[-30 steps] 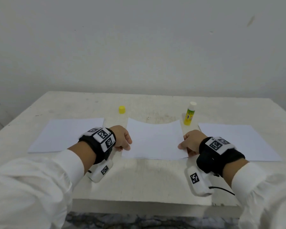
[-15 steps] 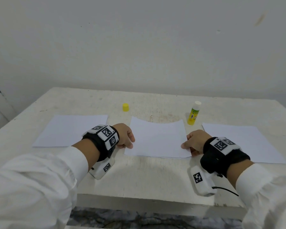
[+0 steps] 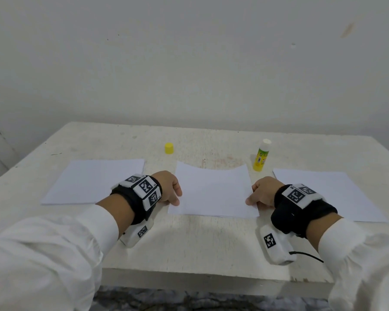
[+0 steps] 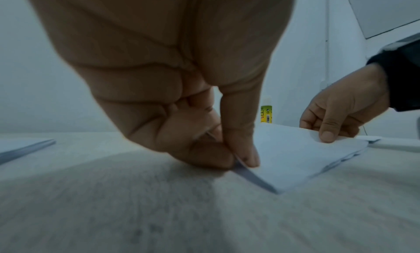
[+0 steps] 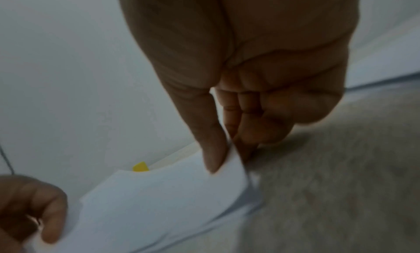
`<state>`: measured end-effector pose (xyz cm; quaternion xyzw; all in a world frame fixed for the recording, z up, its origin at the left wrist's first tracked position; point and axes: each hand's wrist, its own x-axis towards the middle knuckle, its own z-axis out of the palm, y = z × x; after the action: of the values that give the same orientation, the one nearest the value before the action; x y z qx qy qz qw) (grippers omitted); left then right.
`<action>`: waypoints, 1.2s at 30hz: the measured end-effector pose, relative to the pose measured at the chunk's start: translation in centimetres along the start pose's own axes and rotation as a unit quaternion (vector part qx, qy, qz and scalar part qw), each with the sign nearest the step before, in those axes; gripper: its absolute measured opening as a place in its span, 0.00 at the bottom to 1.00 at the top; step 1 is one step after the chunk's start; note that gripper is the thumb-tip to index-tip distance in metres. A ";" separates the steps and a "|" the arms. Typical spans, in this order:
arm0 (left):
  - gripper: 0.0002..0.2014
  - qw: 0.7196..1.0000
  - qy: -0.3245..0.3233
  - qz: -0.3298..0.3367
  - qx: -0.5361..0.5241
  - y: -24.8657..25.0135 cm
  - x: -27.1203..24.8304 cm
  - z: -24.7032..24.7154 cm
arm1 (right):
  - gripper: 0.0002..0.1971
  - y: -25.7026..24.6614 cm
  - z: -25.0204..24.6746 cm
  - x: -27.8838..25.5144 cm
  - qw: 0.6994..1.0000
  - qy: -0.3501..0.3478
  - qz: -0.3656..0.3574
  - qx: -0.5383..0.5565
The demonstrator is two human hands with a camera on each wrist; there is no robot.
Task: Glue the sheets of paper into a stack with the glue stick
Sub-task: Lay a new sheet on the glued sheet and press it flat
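Note:
A white sheet of paper (image 3: pixel 212 191) lies in the middle of the table over other sheets, its far edge sagging in a curve. My left hand (image 3: pixel 170 190) pinches its left edge between thumb and fingers (image 4: pixel 240 149). On the opposite side my right hand (image 3: pixel 259 194) pinches the right edge (image 5: pixel 232 158). The glue stick (image 3: pixel 261 156), yellow with a white uncapped tip, stands upright just beyond the sheet's far right corner. Its yellow cap (image 3: pixel 169 148) sits apart at the far left of the sheet.
A separate white sheet (image 3: pixel 94 180) lies flat at the left and another (image 3: pixel 328 194) at the right. The table (image 3: pixel 189 243) has its front edge close to me. A pale wall rises behind the table.
Both hands keep their pinch on the middle sheet. The head view has tilted up a little; the sheet and the hands have barely shifted.

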<state>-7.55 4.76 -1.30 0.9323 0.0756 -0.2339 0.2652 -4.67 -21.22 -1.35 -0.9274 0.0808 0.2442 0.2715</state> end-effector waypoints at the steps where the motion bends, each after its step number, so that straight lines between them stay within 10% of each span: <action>1: 0.10 1.000 0.000 0.001 0.006 0.1 0.0 0.0 | 0.11 -0.1 -0.3 -0.2 1.000 0.005 -0.008 -0.028; 29: 0.10 1.000 -0.012 0.003 0.012 0.0 0.4 -0.2 | 0.09 0.0 -1.1 -0.1 0.991 -0.010 -0.056 -0.119; 36: 0.18 0.994 -0.004 0.013 0.104 0.1 0.5 -0.5 | 0.26 -0.7 -0.9 -0.3 0.979 0.019 -0.016 -0.202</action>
<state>-6.92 4.92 -1.13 0.9549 0.0373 -0.2407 0.1701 -4.35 -21.11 -0.28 -0.9688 0.0203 0.2338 0.0804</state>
